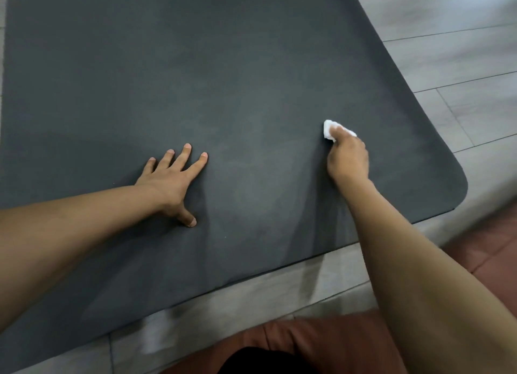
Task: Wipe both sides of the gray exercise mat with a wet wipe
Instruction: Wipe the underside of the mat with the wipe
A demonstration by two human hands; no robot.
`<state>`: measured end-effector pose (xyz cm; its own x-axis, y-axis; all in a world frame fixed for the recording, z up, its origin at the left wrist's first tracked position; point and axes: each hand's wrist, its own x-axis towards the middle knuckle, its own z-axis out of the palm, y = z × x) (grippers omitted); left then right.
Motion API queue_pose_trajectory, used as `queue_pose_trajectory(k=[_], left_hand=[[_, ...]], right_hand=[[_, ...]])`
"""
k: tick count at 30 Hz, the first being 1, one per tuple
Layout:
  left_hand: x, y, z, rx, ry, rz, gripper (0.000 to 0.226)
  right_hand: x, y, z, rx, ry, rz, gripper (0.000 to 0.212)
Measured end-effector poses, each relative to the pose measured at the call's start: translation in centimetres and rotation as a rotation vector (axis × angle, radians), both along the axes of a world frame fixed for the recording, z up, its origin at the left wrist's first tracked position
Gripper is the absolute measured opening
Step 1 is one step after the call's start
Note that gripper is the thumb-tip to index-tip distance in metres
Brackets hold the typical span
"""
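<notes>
Mat (223,66): soft, limp, likely grippy; we pin it with left hand (170,178), fingers spread, right hand (348,158) pinching wipe (328,129); lift by corner

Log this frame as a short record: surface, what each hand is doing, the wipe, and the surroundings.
surface: gray mat lying flat on the floor, near right corner rounded
left hand: open, fingers spread, resting flat on the mat
right hand: grips a bunched white wipe, pressed to the mat near its right edge
wipe position: apart from the left hand, to its right
floor: pale planks, with red-brown tiles at the near right
side shown: one face up; underside hidden
</notes>
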<state>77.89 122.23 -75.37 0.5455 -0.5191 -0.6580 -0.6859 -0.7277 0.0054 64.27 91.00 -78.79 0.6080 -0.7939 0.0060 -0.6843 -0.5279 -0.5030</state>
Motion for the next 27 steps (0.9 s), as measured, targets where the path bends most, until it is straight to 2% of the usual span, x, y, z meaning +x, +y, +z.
queue_pose_trajectory(k=[3, 6, 8, 11, 13, 15, 16, 18, 20, 22, 25, 27], left_hand=[[-0.1, -0.2, 0.0, 0.012, -0.019, -0.007, 0.150], [-0.7, -0.2, 0.5, 0.002, -0.062, -0.031, 0.148], [-1.5, -0.5, 1.0, -0.014, -0.107, -0.089, 0.142], [-3.3, -0.9, 1.6, -0.053, -0.139, -0.152, 0.116], [-4.4, -0.7, 1.4, -0.103, -0.138, -0.151, 0.094], [-5.3, -0.1, 0.8, -0.137, -0.120, -0.123, 0.084], [-5.5, 0.3, 0.4, -0.138, -0.101, -0.117, 0.084], [-5.5, 0.9, -0.4, -0.113, -0.044, -0.119, 0.085], [-5.5, 1.2, -1.0, -0.091, 0.001, -0.117, 0.090], [-5.5, 1.3, -1.4, -0.086, 0.013, -0.100, 0.094], [-5.9, 1.7, -1.8, -0.135, -0.017, -0.066, 0.094], [-6.6, 2.1, -1.9, -0.188, -0.074, -0.055, 0.090]], right_hand=[[0.9, 4.3, -0.5, -0.055, -0.014, 0.020, 0.027], [1.2, 13.0, -2.7, -0.039, -0.154, 0.277, 0.042], [0.5, 17.2, -2.6, -0.060, -0.144, 0.465, 0.046], [0.1, 14.3, -2.2, -0.033, -0.137, 0.603, 0.042], [-0.7, 9.0, -2.6, -0.067, -0.120, 0.491, 0.035], [-2.4, 3.2, -2.1, -0.175, -0.071, 0.262, 0.030], [-3.3, 1.1, -1.7, -0.191, -0.029, 0.165, 0.028], [-4.4, -0.1, -0.1, -0.133, 0.060, 0.109, 0.020], [-3.7, 2.3, 0.0, -0.129, -0.007, 0.104, 0.025], [-2.6, 7.4, -0.9, -0.126, -0.083, 0.241, 0.028], [-2.0, 16.9, -2.6, -0.074, -0.088, 0.530, 0.046], [-2.0, 19.4, -2.6, -0.043, -0.091, 0.677, 0.050]])
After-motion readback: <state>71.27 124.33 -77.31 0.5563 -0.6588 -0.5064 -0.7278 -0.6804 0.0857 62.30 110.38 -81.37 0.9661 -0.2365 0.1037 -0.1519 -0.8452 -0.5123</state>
